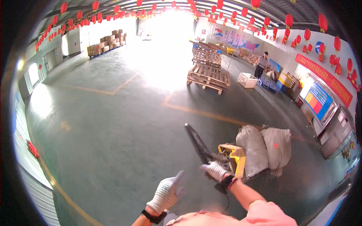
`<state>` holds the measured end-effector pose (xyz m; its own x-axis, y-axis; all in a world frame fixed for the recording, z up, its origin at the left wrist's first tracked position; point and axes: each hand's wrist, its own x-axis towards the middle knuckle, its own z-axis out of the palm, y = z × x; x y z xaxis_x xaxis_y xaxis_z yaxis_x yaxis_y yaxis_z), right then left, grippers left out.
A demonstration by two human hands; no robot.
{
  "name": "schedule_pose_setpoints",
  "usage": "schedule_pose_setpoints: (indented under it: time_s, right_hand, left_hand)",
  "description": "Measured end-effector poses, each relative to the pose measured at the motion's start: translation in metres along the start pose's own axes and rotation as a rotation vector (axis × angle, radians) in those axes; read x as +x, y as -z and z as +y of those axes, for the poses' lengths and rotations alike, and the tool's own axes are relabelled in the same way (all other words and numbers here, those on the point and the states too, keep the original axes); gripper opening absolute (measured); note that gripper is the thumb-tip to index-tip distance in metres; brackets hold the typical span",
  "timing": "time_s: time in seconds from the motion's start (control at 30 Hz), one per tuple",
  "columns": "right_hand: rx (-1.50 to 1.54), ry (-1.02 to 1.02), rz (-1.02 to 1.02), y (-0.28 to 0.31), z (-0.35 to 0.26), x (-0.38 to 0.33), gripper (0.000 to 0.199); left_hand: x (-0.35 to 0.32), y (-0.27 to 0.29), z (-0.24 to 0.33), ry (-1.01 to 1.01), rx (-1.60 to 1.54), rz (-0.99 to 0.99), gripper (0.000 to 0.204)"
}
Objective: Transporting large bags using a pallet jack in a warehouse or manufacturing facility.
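Both my hands wear white striped knit gloves with greyish fingertips. My left hand is held low in front of me, one finger stretched out and another apart from it, with nothing in it. Farther right, my right hand points leftward with a finger extended; its other fingers are partly hidden. Just beyond it stands a yellow pallet jack with a dark handle leaning up and left. From this view I cannot tell whether my right hand touches the jack. Two bulging pale sacks ride on it.
Wooden pallets are stacked ahead, near a white crate and a standing person. Cartons sit far left. Blue pallets and a metal cabinet line the right side. Yellow lines mark the floor.
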<state>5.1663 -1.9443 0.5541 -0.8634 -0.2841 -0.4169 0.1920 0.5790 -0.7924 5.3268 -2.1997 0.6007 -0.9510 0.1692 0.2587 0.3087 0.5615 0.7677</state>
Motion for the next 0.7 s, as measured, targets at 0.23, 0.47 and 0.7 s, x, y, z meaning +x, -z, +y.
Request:
schedule_pose_setpoints:
  time_s: [0.23, 0.47, 0.7]
  right_hand:
    - [0.328, 0.002, -0.239, -0.040, -0.025, -0.041, 0.032]
    - [0.323, -0.005, -0.263, -0.033, -0.031, -0.074, 0.018]
    - [0.378, -0.093, -0.343, 0.011, -0.023, -0.119, 0.023]
  left_hand:
    - [-0.025, -0.039, 0.094, -0.135, 0.055, 0.078, 0.069]
    - [-0.146, -0.088, 0.125, 0.427, 0.396, 0.005, 0.030]
    - [-0.280, -0.147, 0.210, 1.143, 0.553, 0.015, 0.030]
